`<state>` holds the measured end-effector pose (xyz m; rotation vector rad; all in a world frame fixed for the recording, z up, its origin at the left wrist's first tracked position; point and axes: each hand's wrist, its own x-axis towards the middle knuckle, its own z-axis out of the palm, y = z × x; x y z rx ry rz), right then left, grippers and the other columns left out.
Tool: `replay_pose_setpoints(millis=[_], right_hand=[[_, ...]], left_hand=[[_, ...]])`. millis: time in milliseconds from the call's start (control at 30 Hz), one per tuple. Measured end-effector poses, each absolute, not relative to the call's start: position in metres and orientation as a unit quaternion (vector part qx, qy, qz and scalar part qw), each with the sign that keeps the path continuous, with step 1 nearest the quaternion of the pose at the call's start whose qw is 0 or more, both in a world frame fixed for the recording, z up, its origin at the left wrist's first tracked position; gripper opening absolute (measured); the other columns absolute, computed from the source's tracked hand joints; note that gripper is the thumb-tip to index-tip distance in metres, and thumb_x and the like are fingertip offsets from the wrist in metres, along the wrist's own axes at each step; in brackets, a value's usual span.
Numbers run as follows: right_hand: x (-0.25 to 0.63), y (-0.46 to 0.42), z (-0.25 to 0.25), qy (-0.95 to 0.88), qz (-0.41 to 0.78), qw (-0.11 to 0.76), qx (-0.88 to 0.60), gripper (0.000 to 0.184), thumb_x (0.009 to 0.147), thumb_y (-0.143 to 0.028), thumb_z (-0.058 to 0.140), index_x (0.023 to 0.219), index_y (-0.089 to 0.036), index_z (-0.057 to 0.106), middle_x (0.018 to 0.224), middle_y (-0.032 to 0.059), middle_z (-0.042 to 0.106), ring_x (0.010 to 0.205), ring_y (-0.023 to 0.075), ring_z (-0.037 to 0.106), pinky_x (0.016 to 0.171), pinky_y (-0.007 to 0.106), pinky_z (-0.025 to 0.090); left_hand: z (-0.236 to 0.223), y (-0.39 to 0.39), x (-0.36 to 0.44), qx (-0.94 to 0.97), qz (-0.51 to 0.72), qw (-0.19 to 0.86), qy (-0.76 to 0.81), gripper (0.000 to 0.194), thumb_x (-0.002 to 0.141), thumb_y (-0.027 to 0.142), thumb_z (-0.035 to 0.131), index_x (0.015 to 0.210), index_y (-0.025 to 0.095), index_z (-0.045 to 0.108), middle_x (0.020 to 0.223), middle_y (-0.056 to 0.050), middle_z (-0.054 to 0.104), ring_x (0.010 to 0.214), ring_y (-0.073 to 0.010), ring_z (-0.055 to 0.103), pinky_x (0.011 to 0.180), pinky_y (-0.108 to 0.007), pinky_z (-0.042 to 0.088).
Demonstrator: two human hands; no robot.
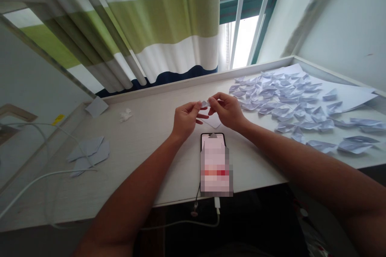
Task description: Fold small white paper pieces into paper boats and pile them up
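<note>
Between my two hands, just above the table, is a small folded piece of white paper [204, 103]. My left hand [186, 118] pinches its left end with thumb and forefinger, the other fingers loosely extended. On the other end, my right hand [224, 109] pinches with thumb and forefinger. Below the hands a white paper sheet [214, 121] lies on the table, partly covered by my right hand. A phone [212, 160] with a lit, blurred-out screen lies closer to me, a cable plugged into its near end.
Many folded paper boats [280, 96] spread over the right side of the table [144, 128], some near larger white sheets [346, 88]. At left lie paper pieces [90, 154], a crumpled tissue [126, 115] and a white cable [54, 174]. A curtain [169, 16] hangs behind.
</note>
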<state>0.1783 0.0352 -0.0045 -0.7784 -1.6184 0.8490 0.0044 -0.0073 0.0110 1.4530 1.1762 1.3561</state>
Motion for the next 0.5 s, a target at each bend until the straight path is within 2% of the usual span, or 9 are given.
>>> replay_pose_setpoints(millis=[100,167,333,500], right_hand=[[0.18,0.037,-0.004,-0.676,0.37,0.544,-0.331,0.046,0.098,-0.066,0.068,0.089,-0.021,0.065,0.072,0.0027,0.073,0.067,0.0189,0.076,0.064,0.034,0.061],[0.181,0.036,-0.003,-0.68,0.37,0.542,-0.328,0.045,0.098,-0.064,0.069,0.089,-0.021,0.065,0.072,0.003,0.074,0.067,0.0192,0.076,0.066,0.035,0.061],[0.182,0.034,0.0,-0.692,0.372,0.527,-0.323,0.048,0.095,-0.067,0.071,0.087,-0.021,0.064,0.069,0.0019,0.073,0.066,0.019,0.076,0.064,0.034,0.061],[0.183,0.039,-0.001,-0.639,0.411,0.563,-0.326,0.049,0.094,-0.069,0.071,0.09,-0.021,0.062,0.069,0.0005,0.071,0.067,0.0185,0.076,0.068,0.035,0.065]], left_hand=[[0.012,-0.006,0.001,0.598,0.522,0.392,0.465,0.041,0.099,0.05,0.072,0.127,0.02,0.073,0.109,-0.01,0.083,0.075,-0.0204,0.083,0.054,-0.023,0.06],[0.014,-0.005,-0.002,0.624,0.514,0.372,0.456,0.038,0.1,0.046,0.072,0.13,0.023,0.072,0.111,-0.008,0.082,0.076,-0.0192,0.083,0.054,-0.023,0.06],[0.014,-0.004,-0.008,0.655,0.493,0.361,0.444,0.035,0.093,0.05,0.079,0.106,0.02,0.066,0.106,-0.006,0.08,0.078,-0.0209,0.083,0.054,-0.022,0.06],[0.013,-0.001,-0.014,0.646,0.482,0.407,0.431,0.041,0.097,0.058,0.071,0.098,0.022,0.051,0.106,-0.007,0.081,0.08,-0.0223,0.083,0.059,-0.027,0.064]])
